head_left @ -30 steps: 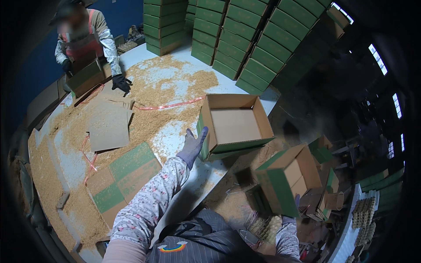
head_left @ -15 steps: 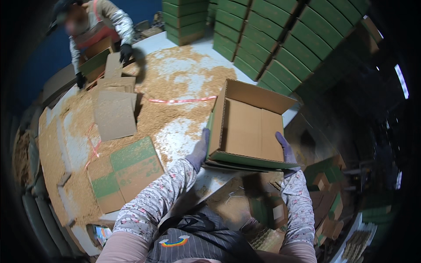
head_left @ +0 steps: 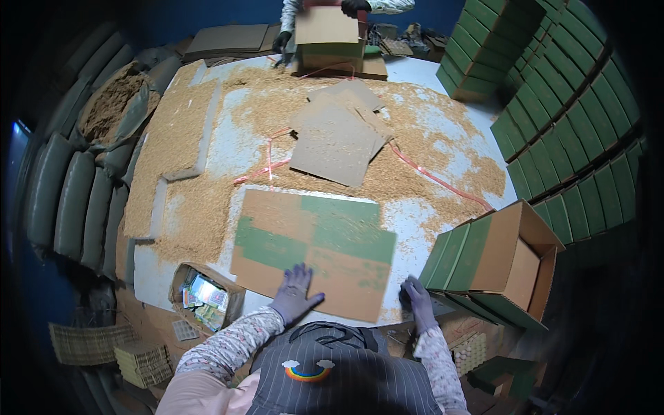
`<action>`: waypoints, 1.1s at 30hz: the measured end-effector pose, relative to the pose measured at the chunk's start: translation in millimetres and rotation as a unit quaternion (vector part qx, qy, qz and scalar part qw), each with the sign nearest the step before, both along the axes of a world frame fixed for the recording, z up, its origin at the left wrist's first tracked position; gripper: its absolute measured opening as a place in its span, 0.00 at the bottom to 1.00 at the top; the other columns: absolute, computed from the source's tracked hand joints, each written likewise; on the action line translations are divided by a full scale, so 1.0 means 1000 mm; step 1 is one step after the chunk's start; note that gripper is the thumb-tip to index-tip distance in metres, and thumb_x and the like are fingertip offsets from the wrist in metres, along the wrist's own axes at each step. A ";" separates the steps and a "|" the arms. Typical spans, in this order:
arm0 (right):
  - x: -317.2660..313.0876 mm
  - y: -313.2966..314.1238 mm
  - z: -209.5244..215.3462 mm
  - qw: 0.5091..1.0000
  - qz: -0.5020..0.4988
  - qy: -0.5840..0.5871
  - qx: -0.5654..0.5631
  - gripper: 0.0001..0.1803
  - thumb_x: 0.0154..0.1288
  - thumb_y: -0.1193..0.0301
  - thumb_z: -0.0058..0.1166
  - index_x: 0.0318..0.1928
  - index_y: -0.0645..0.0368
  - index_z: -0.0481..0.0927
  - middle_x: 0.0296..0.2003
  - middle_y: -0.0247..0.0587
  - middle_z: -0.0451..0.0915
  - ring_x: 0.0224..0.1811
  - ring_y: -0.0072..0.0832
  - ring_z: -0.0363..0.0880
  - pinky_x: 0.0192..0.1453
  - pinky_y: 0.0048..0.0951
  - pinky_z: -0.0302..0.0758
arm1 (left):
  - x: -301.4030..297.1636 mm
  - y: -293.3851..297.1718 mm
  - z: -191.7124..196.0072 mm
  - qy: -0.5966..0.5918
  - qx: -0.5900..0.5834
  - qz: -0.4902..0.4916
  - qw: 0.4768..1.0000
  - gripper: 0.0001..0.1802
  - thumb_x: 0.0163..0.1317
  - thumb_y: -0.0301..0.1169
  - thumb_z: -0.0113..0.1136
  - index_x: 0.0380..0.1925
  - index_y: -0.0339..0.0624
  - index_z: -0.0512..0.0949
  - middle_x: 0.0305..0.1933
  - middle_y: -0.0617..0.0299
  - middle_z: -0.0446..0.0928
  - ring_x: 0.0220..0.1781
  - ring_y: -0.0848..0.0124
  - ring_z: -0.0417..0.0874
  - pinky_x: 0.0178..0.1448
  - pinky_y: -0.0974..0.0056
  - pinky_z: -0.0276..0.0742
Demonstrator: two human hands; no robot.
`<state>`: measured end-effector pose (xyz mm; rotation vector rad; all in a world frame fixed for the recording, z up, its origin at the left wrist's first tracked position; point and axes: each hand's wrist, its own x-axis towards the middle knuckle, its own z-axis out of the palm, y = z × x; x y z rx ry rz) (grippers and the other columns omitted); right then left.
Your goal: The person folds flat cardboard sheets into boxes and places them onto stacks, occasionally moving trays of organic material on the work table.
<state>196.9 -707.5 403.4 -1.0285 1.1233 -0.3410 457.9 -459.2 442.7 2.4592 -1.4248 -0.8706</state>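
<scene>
My left hand (head_left: 296,297), in a grey-purple glove, lies with spread fingers on the near edge of a flat folded carton (head_left: 349,283) in brown and green. Wood shavings dust the carton. To its right, my right hand (head_left: 420,304), in a matching glove, is beside the table's front edge with its fingers curled; a dark patch shows at the fingertips, and I cannot make out what it is. Close to that hand, several open cardboard boxes (head_left: 477,256) with green sides sit nested on their sides, their open end facing right.
Shavings cover much of the white table (head_left: 408,277). Beyond the carton lie grey cardboard sheets (head_left: 335,142) and pink strapping (head_left: 443,181). Across the table, another person's dark-gloved hands (head_left: 356,7) are at a box (head_left: 328,52). Green boxes (head_left: 574,124) stand stacked right; a bin of packets (head_left: 207,297) stands left.
Both hands have let go of the open box, which now sits with the others at right. My left hand has moved onto the flat carton. The view has swung left.
</scene>
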 end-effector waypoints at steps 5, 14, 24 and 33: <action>0.070 -0.005 0.017 0.908 0.131 0.281 -0.283 0.30 0.53 0.67 0.64 0.54 0.56 0.65 0.33 0.49 0.80 0.35 0.43 0.80 0.40 0.40 0.75 | -0.004 0.027 0.001 -0.027 -0.037 -0.111 0.993 0.49 0.57 0.62 0.50 0.70 0.42 0.49 0.74 0.46 0.44 0.76 0.50 0.41 0.76 0.51 0.36; 0.125 -0.053 0.204 0.805 0.188 0.096 -0.555 0.18 0.63 0.64 0.56 0.50 0.60 0.77 0.51 0.48 0.77 0.54 0.37 0.75 0.57 0.34 0.70 | 0.074 0.036 0.131 -0.220 -0.152 -0.110 0.957 0.19 0.59 0.30 0.49 0.52 0.50 0.72 0.46 0.62 0.77 0.48 0.64 0.79 0.50 0.59 0.75; 0.149 0.030 0.180 0.510 0.282 0.057 -0.811 0.25 0.58 0.62 0.55 0.58 0.49 0.72 0.59 0.41 0.68 0.64 0.43 0.59 0.70 0.53 0.50 | 0.180 -0.016 0.212 0.296 0.049 -0.082 0.950 0.35 0.60 0.52 0.58 0.59 0.37 0.70 0.52 0.56 0.79 0.50 0.69 0.77 0.58 0.66 0.69; 0.195 0.011 0.223 0.583 0.386 -0.200 -0.687 0.11 0.54 0.66 0.52 0.18 0.55 0.73 0.22 0.39 0.72 0.31 0.37 0.71 0.64 0.48 0.59 | 0.123 -0.001 0.232 0.057 -0.125 0.099 0.986 0.37 0.59 0.45 0.61 0.67 0.56 0.59 0.29 0.47 0.79 0.30 0.58 0.82 0.39 0.59 0.78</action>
